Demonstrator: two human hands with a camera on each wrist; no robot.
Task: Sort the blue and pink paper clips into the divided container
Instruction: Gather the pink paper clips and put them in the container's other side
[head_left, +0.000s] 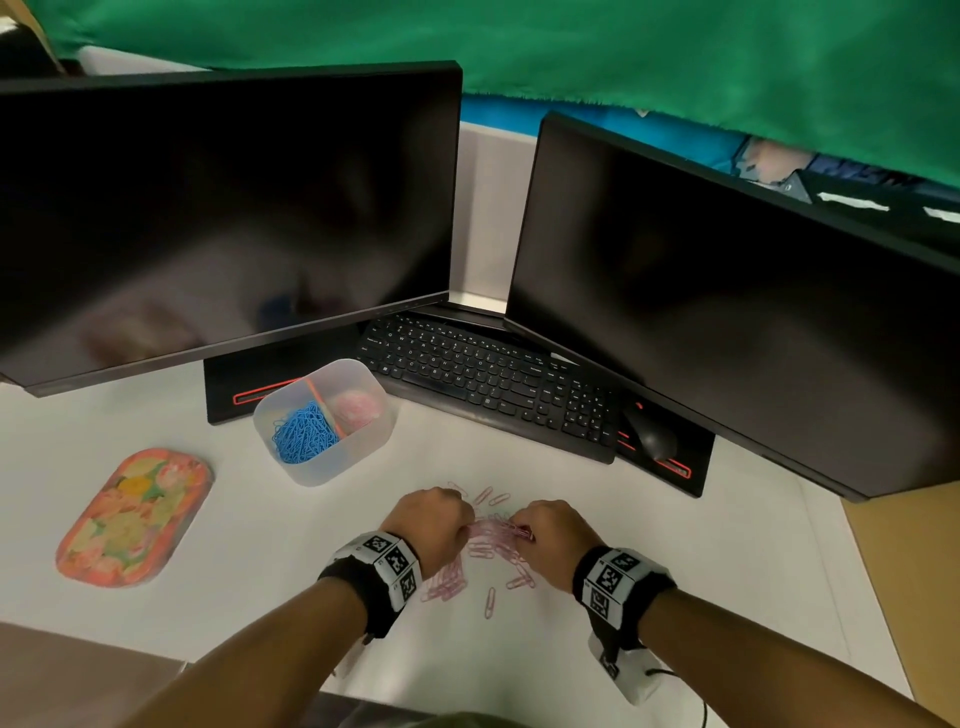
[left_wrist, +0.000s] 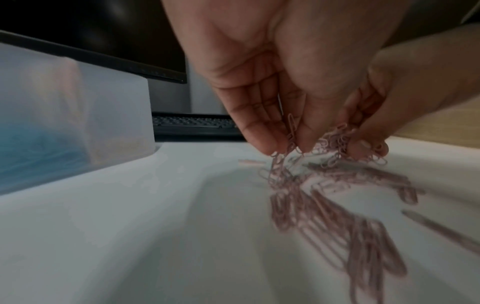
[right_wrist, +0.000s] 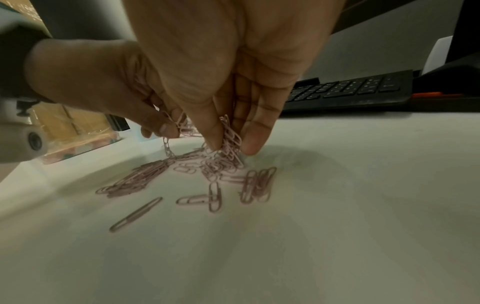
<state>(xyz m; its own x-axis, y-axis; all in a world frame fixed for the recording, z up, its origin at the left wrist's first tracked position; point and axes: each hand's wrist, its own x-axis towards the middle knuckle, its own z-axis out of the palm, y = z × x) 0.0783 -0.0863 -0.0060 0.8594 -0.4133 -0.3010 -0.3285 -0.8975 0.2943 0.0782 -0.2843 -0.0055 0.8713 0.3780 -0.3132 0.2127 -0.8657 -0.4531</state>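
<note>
Pink paper clips (head_left: 488, 551) lie scattered on the white desk between my hands. My left hand (head_left: 434, 525) pinches a small bunch of pink clips (left_wrist: 289, 139) just above the pile. My right hand (head_left: 550, 535) faces it and pinches a tangled clump of pink clips (right_wrist: 228, 139), thumb against fingers. More pink clips (right_wrist: 215, 185) lie flat below. The translucent divided container (head_left: 358, 447) stands behind and to the left, with blue clips (head_left: 304, 431) in its left compartment and pink clips (head_left: 356, 408) in its right one.
A floral oval tray (head_left: 132, 517) lies at the left. A black keyboard (head_left: 488, 379) and mouse (head_left: 654, 436) sit behind the pile, under two dark monitors (head_left: 223, 208). The desk's front edge runs close below my forearms.
</note>
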